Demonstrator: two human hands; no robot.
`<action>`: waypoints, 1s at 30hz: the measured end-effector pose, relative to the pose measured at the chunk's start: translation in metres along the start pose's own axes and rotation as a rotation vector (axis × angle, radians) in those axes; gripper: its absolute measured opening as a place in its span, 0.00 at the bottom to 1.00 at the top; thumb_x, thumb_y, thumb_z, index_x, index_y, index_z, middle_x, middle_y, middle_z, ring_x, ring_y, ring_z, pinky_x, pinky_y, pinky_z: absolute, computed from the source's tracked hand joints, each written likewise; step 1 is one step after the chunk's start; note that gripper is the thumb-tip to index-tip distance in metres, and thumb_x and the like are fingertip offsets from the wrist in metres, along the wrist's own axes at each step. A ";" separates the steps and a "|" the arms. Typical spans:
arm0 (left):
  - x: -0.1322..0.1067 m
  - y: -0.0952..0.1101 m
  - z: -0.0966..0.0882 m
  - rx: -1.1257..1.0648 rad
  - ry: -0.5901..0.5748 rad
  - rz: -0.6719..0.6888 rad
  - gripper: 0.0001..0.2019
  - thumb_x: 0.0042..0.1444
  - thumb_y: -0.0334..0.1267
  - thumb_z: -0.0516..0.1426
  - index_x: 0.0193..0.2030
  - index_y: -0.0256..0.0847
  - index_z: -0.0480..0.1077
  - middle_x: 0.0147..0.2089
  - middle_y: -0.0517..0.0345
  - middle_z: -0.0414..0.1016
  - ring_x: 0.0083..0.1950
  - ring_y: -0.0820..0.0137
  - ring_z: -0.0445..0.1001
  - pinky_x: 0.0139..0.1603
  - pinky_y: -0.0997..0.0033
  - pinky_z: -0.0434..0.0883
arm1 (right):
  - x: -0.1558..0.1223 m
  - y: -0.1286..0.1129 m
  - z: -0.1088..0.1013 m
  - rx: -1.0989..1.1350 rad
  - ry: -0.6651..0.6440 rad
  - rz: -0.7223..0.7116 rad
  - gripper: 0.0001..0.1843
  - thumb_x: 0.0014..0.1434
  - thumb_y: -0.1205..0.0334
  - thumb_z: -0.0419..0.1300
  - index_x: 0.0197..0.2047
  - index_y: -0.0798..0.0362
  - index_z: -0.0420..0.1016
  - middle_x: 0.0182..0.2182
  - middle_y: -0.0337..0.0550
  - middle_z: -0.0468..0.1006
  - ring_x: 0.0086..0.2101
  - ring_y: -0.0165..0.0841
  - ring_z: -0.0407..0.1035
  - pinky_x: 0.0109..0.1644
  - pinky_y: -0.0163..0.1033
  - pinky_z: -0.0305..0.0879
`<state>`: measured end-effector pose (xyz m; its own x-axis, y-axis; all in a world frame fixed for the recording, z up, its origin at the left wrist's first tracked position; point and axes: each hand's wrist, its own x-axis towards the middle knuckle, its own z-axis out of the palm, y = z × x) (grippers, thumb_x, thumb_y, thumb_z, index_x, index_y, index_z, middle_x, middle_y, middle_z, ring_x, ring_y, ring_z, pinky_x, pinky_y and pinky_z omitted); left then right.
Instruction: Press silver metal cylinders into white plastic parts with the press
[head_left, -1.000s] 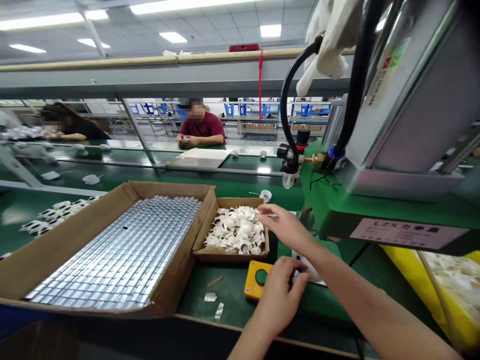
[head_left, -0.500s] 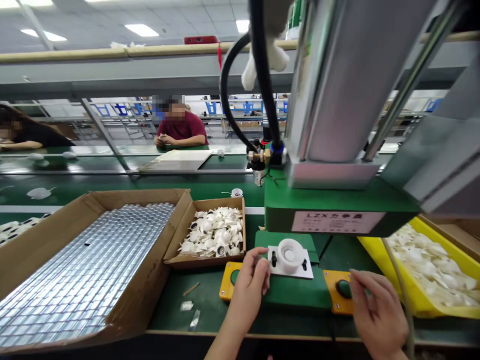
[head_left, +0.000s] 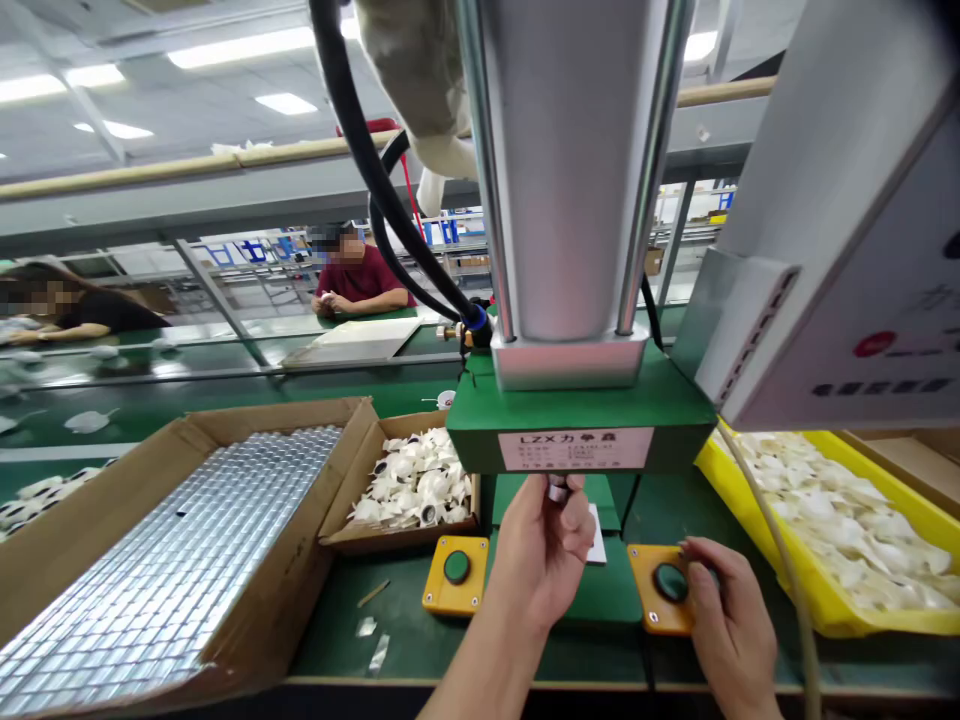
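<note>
My left hand (head_left: 544, 550) is raised beneath the green press head (head_left: 585, 410). Its fingers curl around a short shiny metal cylinder (head_left: 557, 488) at the underside of that head. Behind this hand, a white plate (head_left: 597, 537) shows only its right edge on the green press base (head_left: 600, 590); the round white holder on it is hidden. My right hand (head_left: 727, 620) hovers by the right yellow button box (head_left: 660, 590), fingers bent and drawn together. Whatever they pinch, if anything, is too small or hidden to name.
A left yellow button box (head_left: 455, 575) sits beside the base. Leftward are a small carton (head_left: 352, 515) of white parts and a large carton (head_left: 255, 600) of clear tubes. A yellow bin (head_left: 825, 600) of white pieces stands right. Two people sit across the bench.
My left hand has risen from beside the white holder to the metal cylinder under the press head. My right hand stays near its button box. The view has shifted rightward and tilted up slightly.
</note>
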<state>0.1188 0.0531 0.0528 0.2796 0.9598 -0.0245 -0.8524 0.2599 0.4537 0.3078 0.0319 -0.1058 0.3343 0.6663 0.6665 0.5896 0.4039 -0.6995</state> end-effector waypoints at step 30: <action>-0.026 0.021 -0.098 1.188 0.347 0.441 0.20 0.54 0.58 0.51 0.38 0.42 0.65 0.16 0.68 0.58 0.18 0.75 0.58 0.18 0.77 0.58 | 0.135 0.025 -0.105 -0.470 0.051 0.063 0.14 0.61 0.54 0.52 0.45 0.51 0.71 0.39 0.45 0.76 0.34 0.35 0.70 0.35 0.40 0.67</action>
<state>0.0503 0.0441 -0.0248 -0.1996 0.9630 0.1808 0.1136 -0.1605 0.9805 0.4449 0.0662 -0.0056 0.4087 0.6444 0.6463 0.8319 0.0284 -0.5543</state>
